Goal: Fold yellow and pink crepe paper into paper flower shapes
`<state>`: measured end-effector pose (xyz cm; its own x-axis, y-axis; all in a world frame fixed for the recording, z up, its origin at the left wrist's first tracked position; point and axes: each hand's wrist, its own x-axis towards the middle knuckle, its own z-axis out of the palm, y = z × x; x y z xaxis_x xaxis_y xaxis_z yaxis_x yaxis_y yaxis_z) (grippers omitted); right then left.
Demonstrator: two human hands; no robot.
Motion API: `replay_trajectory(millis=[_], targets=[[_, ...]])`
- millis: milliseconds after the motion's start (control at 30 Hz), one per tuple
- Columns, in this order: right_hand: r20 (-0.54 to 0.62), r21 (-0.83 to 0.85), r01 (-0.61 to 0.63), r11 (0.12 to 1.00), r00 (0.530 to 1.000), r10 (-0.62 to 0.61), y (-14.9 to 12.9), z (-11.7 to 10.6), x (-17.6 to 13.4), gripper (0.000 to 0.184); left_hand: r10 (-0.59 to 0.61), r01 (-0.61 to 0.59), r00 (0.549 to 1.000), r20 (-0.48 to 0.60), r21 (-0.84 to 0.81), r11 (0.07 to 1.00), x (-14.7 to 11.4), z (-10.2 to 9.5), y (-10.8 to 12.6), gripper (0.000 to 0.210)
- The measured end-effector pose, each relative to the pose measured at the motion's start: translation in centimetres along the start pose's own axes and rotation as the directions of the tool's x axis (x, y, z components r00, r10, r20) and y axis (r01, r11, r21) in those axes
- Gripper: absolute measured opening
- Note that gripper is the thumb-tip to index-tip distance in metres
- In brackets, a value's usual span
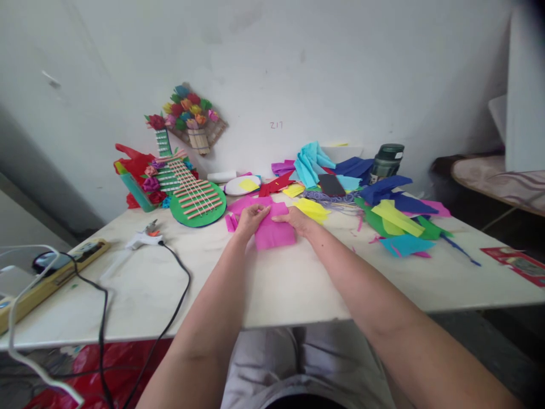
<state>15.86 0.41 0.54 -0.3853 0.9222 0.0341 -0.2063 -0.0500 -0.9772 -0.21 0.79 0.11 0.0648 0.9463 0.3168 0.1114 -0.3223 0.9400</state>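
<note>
A piece of bright pink crepe paper (pixel 276 236) is held up just over the white table, between my hands. My left hand (pixel 252 219) pinches its left side near the top, fingertips together. On the right, my right hand (pixel 298 219) grips the upper edge with the thumb lying across the front; its other fingers are mostly hidden behind the sheet. More pink paper (pixel 242 203) lies flat just beyond my left hand. Yellow paper pieces (pixel 313 210) rest behind my right hand.
At left stand a green paper guitar (pixel 200 211) with flowers, a glue gun (pixel 145 240) with a black cord, and a power strip (pixel 55 281). Coloured paper scraps (pixel 394 218), a dark phone-like slab (pixel 331 185) and a dark jar (pixel 386 162) are at right.
</note>
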Motion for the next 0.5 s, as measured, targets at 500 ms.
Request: replay_trajectory(millis=[500], targets=[[-0.159, -0.163, 0.021, 0.986, 0.986, -0.047, -0.2, 0.3, 0.0, 0.036, 0.017, -0.017, 0.999, 0.034, 0.001, 1.0, -0.9, -0.3, 1.1, 0.037]])
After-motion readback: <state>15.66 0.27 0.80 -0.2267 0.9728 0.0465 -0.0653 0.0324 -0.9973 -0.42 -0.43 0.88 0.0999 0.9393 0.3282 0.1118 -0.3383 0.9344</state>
